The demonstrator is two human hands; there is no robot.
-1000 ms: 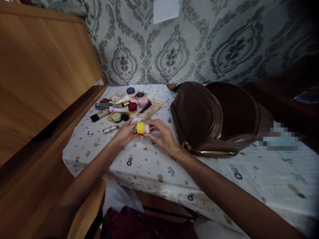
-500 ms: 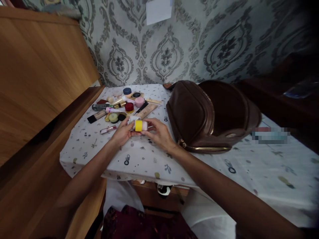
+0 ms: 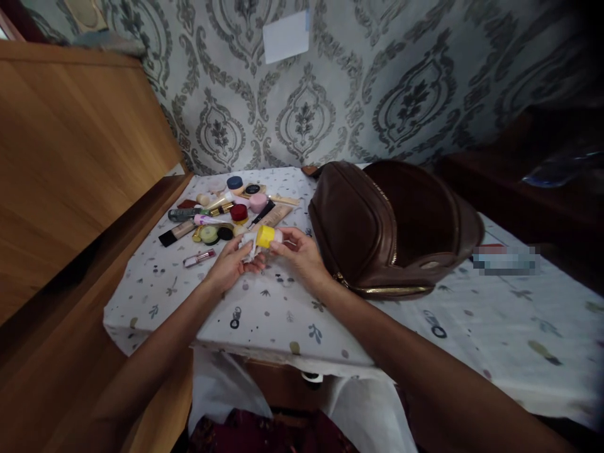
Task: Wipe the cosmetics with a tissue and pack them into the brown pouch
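Note:
Between the fingers of my right hand (image 3: 302, 255) is a small jar (image 3: 267, 236) with a yellow band and a pale end, tilted a little. My left hand (image 3: 230, 264) is closed on a crumpled white tissue (image 3: 250, 248), which lies against the jar's left side. Just beyond my hands, several cosmetics lie together: a dark red jar (image 3: 239, 213), a pink jar (image 3: 258, 202), a beige tube (image 3: 275, 216) and a pale green round pot (image 3: 209, 234). A lip gloss tube (image 3: 199, 258) lies apart, left of my left hand.
A brown leather bag (image 3: 353, 220) with gold zips stands on the patterned tablecloth (image 3: 274, 314), right of the cosmetics. Wooden furniture (image 3: 89, 151) borders the table on the left, and a patterned wall (image 3: 302, 126) rises behind it. A blurred-out item (image 3: 506, 259) lies far right.
My right hand has raised and tilted the yellow-banded jar slightly. More of the white tissue shows in my left hand. The whole view has shifted a little.

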